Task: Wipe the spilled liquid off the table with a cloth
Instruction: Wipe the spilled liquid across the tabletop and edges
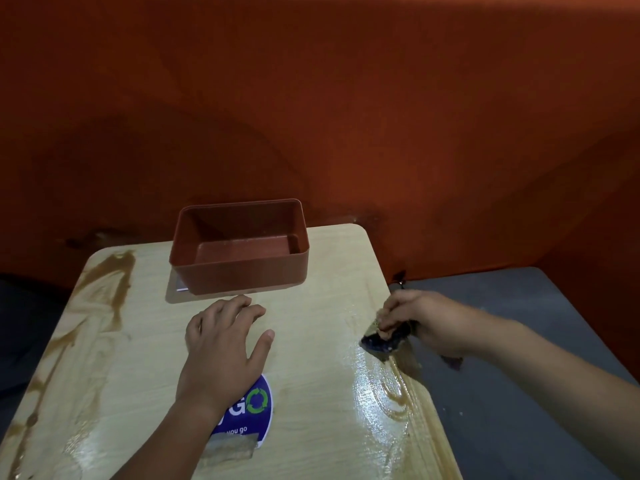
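I am in the middle of the wiping step, working the right edge of the table [311, 327]. My right hand [419, 320] has its fingers curled round a dark cloth [384, 341], bunched up and pressed down at the table's right edge, with a corner of it poking out past my fingertips toward the middle of the table. Just below those fingers, nearer to me, a wet glossy band of spilled liquid [388, 393] runs along the right side of the table, with brownish streaks in it. My left hand [225, 344] lies flat on the wood with its fingers straight and spread, holding nothing and steadying the table; a brown plastic box [239, 247] stands just beyond its fingertips, and a blue round sticker [249, 414] shows under the heel of the palm. Far off to the left of that hand's fingers, more brown liquid [104, 292] stains the left edge, untouched as far as I can judge. My next move, I reckon, is to drag the cloth toward me through the wet band, keeping pressure on it so it soaks rather than smears, then carry it across to the left-side stains.
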`<move>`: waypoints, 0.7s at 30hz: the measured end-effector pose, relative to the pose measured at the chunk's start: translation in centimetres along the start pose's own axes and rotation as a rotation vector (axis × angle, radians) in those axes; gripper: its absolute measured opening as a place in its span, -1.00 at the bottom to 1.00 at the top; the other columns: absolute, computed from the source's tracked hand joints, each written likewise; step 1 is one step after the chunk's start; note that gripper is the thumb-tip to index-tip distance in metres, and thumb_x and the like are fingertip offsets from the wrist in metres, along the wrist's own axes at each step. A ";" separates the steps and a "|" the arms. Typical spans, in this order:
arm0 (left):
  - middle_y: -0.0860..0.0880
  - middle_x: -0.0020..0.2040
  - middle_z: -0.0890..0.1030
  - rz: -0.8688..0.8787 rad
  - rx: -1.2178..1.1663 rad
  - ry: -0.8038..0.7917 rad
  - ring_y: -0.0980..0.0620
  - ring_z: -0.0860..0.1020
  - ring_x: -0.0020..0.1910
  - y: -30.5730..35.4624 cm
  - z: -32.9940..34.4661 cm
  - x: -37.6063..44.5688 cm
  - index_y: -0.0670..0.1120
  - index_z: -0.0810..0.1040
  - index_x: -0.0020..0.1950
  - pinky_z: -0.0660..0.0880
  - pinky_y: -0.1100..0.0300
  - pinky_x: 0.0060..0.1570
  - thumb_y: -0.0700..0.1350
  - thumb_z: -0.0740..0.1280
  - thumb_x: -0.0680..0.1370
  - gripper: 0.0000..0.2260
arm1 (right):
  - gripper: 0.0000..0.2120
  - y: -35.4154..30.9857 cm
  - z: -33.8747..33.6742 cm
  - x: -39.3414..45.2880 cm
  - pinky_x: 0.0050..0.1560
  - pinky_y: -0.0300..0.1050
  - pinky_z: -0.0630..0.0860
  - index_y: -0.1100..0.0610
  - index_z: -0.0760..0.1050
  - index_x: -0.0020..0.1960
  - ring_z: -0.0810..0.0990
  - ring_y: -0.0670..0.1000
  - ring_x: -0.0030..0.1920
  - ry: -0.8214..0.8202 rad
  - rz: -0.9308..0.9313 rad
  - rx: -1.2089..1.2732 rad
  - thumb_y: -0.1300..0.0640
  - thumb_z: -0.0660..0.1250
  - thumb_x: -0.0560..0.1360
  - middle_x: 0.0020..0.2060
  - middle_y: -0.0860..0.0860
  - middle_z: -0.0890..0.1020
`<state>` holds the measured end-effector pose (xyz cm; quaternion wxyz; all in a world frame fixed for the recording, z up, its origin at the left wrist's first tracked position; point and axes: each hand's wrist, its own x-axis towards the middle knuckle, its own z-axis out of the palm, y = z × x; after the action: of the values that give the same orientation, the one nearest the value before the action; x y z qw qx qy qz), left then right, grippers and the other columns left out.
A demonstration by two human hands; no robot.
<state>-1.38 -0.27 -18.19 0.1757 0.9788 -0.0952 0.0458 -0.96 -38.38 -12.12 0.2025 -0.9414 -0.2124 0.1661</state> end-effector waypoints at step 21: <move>0.10 0.41 0.52 0.006 0.018 0.014 0.00 0.41 0.42 0.1 0.0 0.0 0.16 0.55 0.34 0.28 -0.14 0.44 0.30 0.17 0.61 -0.59 | -0.47 -0.6 1.3 1.6 0.30 -0.12 0.44 0.03 0.51 0.46 0.44 0.04 0.30 0.239 0.183 0.042 0.34 0.32 0.53 0.29 -0.09 0.43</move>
<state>-1.42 -0.37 -18.18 0.1675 0.9797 -0.0965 0.0541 -0.26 -36.78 -13.32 0.2301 -0.9655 -0.0962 0.0749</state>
